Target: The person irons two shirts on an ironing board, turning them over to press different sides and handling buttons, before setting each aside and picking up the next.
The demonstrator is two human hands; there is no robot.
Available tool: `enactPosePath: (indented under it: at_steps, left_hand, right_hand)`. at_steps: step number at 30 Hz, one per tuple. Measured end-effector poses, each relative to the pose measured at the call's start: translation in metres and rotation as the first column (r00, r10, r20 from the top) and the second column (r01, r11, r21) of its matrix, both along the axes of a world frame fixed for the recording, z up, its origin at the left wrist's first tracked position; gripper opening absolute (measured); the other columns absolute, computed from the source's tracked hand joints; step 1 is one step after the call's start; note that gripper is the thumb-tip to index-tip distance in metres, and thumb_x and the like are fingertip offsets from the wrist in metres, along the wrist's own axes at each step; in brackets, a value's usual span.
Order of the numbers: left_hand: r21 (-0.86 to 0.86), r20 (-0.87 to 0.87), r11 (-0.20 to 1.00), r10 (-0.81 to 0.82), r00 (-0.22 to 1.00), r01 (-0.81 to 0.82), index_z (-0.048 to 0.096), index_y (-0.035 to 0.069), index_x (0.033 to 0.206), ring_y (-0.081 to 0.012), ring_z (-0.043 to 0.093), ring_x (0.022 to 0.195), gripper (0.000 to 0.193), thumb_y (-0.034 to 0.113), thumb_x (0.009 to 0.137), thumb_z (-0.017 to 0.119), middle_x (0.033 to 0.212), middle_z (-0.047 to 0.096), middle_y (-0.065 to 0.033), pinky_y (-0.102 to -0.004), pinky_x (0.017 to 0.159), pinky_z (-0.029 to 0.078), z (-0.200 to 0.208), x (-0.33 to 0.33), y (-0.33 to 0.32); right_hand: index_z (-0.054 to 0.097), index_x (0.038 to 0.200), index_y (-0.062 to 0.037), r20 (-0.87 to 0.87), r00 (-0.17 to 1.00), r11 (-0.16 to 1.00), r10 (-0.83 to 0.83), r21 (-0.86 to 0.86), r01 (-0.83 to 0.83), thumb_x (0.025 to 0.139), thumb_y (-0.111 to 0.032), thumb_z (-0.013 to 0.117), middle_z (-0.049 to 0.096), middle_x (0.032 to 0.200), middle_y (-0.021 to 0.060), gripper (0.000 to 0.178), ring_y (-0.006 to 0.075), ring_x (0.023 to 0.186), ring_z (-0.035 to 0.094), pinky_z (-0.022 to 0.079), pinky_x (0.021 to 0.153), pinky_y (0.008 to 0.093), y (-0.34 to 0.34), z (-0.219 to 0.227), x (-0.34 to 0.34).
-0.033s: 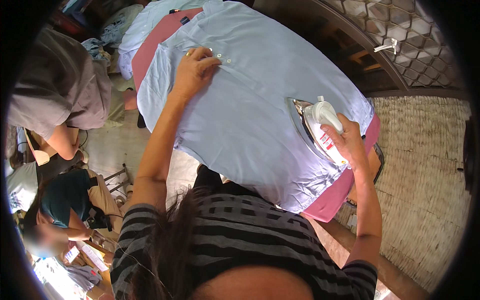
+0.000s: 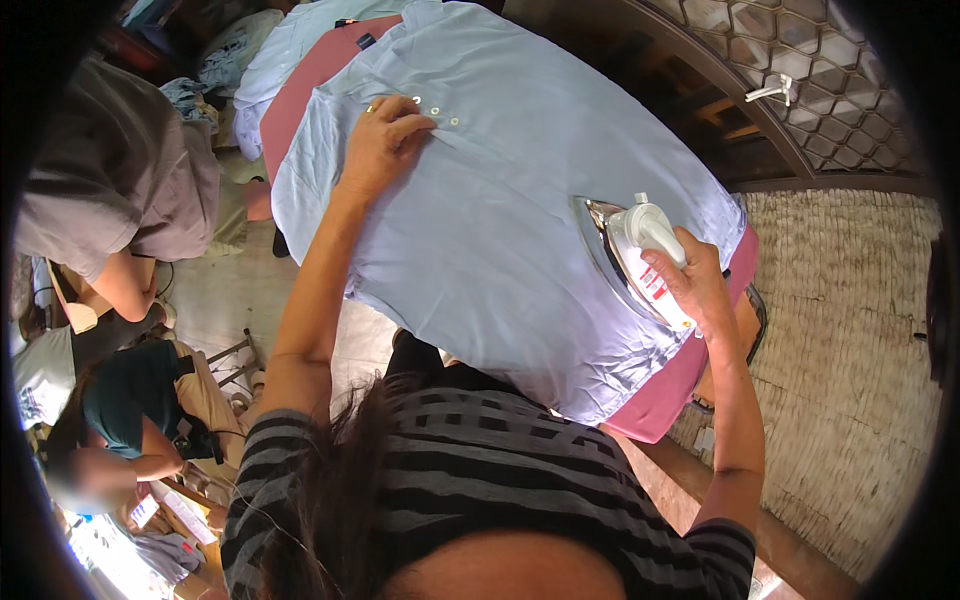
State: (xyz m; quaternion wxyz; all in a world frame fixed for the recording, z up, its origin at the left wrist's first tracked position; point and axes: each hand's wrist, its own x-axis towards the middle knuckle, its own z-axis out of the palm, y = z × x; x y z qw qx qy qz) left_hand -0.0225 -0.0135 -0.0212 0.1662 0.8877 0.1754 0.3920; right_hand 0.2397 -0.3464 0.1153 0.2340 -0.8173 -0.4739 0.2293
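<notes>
On blue shirt [image 2: 510, 220], left hand [image 2: 385, 145] bent-fingered, pinch unclear; right hand [image 2: 697, 285] clasped round iron [image 2: 632, 240]

The head fisheye looks down — near, above both hands [image 2: 386, 148] [image 2: 694, 282].

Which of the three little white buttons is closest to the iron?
The rightmost button on the light-blue shirt. It ends the slanting row nearest the white iron; the middle button and leftmost button lie farther up and left.
</notes>
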Motion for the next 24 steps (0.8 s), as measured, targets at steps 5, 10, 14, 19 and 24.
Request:
enactPosePath:
  at_steps: [5,10,14,19,24]
  left_hand:
    - [-0.132,0.036,0.991,-0.006,0.999,0.011,0.077,0.01,0.1,-0.0249,0.065,0.097,0.025,-0.002,0.079,0.075,0.103,0.068,-0.0074,-0.0327,0.078,0.054,-0.009,-0.007,-0.001]
    - [-0.117,0.041,0.993,0.002,0.999,0.002,0.077,0.011,0.101,-0.0235,0.066,0.096,0.025,-0.003,0.08,0.074,0.104,0.067,-0.0069,-0.0307,0.076,0.054,-0.009,-0.009,-0.002]
    - [-0.179,0.056,0.984,0.021,0.998,-0.01,0.078,0.012,0.101,-0.0227,0.064,0.089,0.026,-0.002,0.079,0.075,0.099,0.064,-0.0064,-0.0312,0.074,0.053,-0.011,-0.008,-0.005]
    - [-0.069,0.059,0.996,0.062,0.996,-0.058,0.077,0.015,0.097,-0.023,0.057,0.076,0.029,-0.001,0.073,0.076,0.08,0.058,-0.0044,-0.0351,0.069,0.049,-0.011,-0.012,-0.003]
    - [-0.075,0.057,0.997,0.015,0.998,-0.01,0.076,0.014,0.096,-0.0243,0.055,0.071,0.026,0.002,0.073,0.075,0.069,0.056,-0.0038,-0.0362,0.066,0.048,-0.008,-0.008,-0.001]
  right_hand:
    - [0.064,0.087,0.0028,0.058,0.997,0.999,0.043,0.0,-0.043,0.087,-0.037,0.075,0.065,0.065,0.0154,0.041,0.019,0.057,0.063,0.048,0.056,0.0332,0.001,0.001,0.008]
    - [0.065,0.085,0.0033,0.048,0.994,0.995,0.101,-0.025,-0.1,0.087,-0.038,0.074,0.064,0.064,0.0162,0.043,0.0197,0.055,0.062,0.047,0.055,0.0335,0.05,0.004,-0.008]
    - [0.066,0.086,0.0033,-0.006,0.992,0.992,0.122,-0.01,-0.122,0.087,-0.04,0.074,0.064,0.065,0.0177,0.044,0.0215,0.055,0.062,0.047,0.055,0.0342,0.089,0.0,-0.033]
    - [0.067,0.088,0.0029,0.019,0.993,0.99,0.113,-0.092,-0.111,0.087,-0.04,0.074,0.068,0.072,0.0182,0.043,0.0209,0.06,0.065,0.048,0.058,0.0347,0.082,0.007,-0.034]
    - [0.067,0.093,0.0029,-0.069,0.997,0.999,0.044,0.0,-0.044,0.089,-0.038,0.074,0.067,0.07,0.0164,0.042,0.0186,0.061,0.065,0.048,0.058,0.0348,0.076,0.003,-0.027]
